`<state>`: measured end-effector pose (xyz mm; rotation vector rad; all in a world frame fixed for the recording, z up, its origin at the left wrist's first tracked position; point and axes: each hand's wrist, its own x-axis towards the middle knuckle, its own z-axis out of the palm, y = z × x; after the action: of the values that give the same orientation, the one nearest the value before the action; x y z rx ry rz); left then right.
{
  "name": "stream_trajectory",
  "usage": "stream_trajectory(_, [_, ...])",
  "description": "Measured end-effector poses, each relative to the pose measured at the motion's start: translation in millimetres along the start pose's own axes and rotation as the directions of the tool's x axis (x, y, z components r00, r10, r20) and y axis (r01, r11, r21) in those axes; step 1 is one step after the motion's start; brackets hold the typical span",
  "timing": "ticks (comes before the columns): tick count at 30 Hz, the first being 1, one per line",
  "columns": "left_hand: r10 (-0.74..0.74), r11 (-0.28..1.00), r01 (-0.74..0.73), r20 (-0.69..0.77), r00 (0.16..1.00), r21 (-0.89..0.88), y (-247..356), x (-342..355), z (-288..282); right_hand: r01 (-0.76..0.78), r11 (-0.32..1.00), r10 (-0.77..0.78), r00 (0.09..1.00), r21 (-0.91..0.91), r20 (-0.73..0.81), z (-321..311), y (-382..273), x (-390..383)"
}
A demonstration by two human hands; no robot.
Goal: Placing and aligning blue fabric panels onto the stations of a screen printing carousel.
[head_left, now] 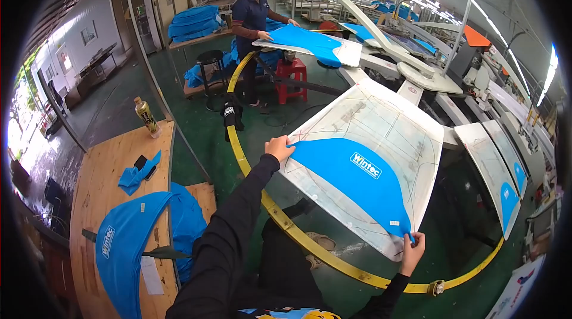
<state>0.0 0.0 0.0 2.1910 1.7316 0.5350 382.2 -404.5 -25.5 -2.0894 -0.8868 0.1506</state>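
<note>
A curved blue fabric panel (339,164) with a white printed logo and a small white tag lies across a white printing pallet (411,134) marked with drawn lines. At the panel's left end, my left hand (279,148) is closed on the corner, next to the pallet's edge. My right hand (412,252) pinches the opposite corner, at the pallet's near right edge. Between the two hands the fabric looks flat and smooth on the board.
A yellow ring rail (298,234) curves below the pallet. To the left, a wooden table (98,200) carries stacked blue panels (134,229), a bottle (146,117) and a phone (150,171). Across the machine, a co-worker (247,18) handles blue fabric on another pallet. More pallets (485,152) stand at right.
</note>
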Motion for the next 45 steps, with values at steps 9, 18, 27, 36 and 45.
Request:
stream_trajectory(9, [0.474,0.298,-0.231,-0.067,0.878,-0.926,92,-142,-37,0.079,0.459,-0.137,0.99,0.885,-0.017,63,-176,-34])
stream_trajectory(18, [-0.144,0.002,-0.14,-0.139,0.98,-0.99,32,-321,-120,0.223,0.45,-0.715,0.669,0.865,0.2,87,-304,-159])
stream_trajectory(27, [-0.671,-0.254,-0.375,-0.117,0.732,-0.892,-109,-553,-223,-0.156,0.353,-0.4,0.866,0.922,0.3,136,-345,-192])
stream_trajectory(36, [-0.944,0.043,-0.654,-0.245,0.22,-0.755,-136,-703,-243,-0.182,0.371,-0.637,0.663,0.91,0.393,204,-417,-205])
stream_trajectory(45, [-0.732,0.422,-0.785,-0.682,0.0,-0.454,-213,-735,-331,-0.369,0.016,-0.947,0.294,0.929,0.133,281,-591,-291])
